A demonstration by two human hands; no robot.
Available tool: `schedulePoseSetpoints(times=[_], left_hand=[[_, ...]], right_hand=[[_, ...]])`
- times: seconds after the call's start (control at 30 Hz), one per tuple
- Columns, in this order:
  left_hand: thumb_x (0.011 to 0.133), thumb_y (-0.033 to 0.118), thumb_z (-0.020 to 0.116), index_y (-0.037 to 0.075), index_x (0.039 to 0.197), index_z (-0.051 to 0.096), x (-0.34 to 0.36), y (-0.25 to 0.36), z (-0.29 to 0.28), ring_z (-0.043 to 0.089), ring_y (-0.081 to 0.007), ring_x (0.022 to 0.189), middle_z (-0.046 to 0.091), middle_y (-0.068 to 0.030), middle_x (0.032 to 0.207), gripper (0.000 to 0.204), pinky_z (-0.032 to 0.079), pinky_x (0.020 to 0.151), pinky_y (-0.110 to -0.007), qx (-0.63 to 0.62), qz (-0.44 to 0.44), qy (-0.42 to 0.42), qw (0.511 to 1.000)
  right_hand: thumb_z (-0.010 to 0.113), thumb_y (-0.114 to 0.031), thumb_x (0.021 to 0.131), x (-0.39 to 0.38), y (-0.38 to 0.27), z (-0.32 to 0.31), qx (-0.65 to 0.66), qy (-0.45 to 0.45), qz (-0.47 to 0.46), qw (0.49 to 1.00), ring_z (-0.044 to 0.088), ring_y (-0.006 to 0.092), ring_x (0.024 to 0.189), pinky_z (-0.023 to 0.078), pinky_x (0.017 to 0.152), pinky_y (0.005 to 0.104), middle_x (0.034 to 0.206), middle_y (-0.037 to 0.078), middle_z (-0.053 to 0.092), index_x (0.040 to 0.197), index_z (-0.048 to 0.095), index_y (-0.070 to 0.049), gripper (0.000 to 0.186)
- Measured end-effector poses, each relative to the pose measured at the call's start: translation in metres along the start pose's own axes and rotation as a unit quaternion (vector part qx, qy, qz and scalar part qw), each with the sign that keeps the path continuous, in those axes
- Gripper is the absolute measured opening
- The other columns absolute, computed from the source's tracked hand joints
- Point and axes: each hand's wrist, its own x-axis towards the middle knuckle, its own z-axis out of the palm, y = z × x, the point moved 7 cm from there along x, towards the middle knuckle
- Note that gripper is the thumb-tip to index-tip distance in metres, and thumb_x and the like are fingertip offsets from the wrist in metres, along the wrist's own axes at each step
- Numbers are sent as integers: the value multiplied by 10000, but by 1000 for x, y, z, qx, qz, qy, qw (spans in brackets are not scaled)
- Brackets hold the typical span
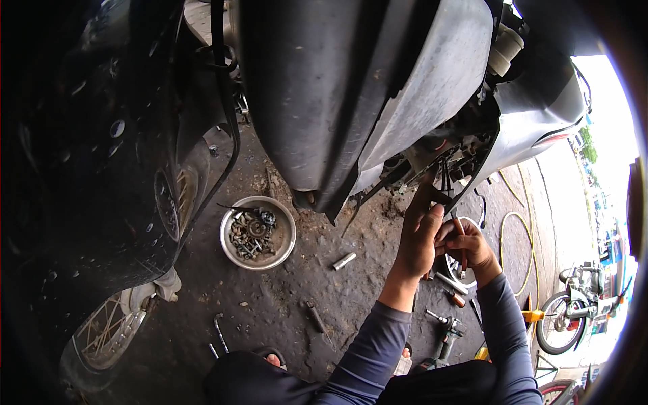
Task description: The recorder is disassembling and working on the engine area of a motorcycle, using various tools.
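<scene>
Both my hands are together at the opened side of a scooter, below its loosened grey body panel (422,74). My left hand (422,239) is closed, thumb uppermost, around thin black wires (444,177) that come down from the scooter's inside; its fingertips are partly hidden. Close beside it, my right hand (476,248) grips a slim tool with orange handles (461,229), which looks like pliers. The tool's tip is up by the wires, and I cannot make out whether its jaws touch them.
On the stained floor stands a metal bowl (290,236) of bolts and small parts. A silver socket (344,261), a dark cylindrical piece (315,317) and a power tool (442,344) lie around. Another dark scooter (101,169) stands at left. A yellow hose (503,233) curls at right.
</scene>
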Motion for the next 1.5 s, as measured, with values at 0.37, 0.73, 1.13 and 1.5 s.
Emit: schedulePoseSetpoints(times=[0.37, 0.73, 1.13, 1.5], left_hand=[[962, 308, 391, -17, 1454, 322, -1, -4, 1, 364, -233, 1356, 393, -152, 1465, 594, 247, 1125, -358, -32, -28, 7, 999], [959, 305, 380, -21, 1451, 325, -1, -5, 1, 297, -243, 1401, 346, -159, 1498, 593, 201, 1144, -358, -32, -20, -3, 999], [941, 188, 437, 67, 1461, 323, -3, -12, 1, 392, -7, 599, 542, -22, 1229, 545, 336, 493, -166, -110, -52, 12, 992], [936, 188, 437, 53, 1462, 322, -2, -9, -1, 409, -16, 636, 542, -25, 1222, 555, 356, 534, -176, -85, -57, 17, 995]], right_hand=[[523, 23, 779, 1, -1, 1, -12, -9, 12, 1000, 632, 361, 1030, 519, 932, 462, 1117, 222, 598, 1006, 598, 95, 250], [522, 26, 749, -2, 3, -4, 58, -14, -12, 998, 622, 437, 1021, 505, 923, 541, 1142, 275, 579, 980, 615, 99, 259], [504, 64, 759, -2, 2, 9, 123, -43, -9, 991, 650, 386, 947, 544, 841, 537, 1014, 244, 633, 957, 610, 84, 225], [563, -19, 780, 2, 5, -3, 140, -66, -17, 988, 645, 472, 925, 542, 789, 583, 1092, 277, 586, 920, 625, 58, 172]])
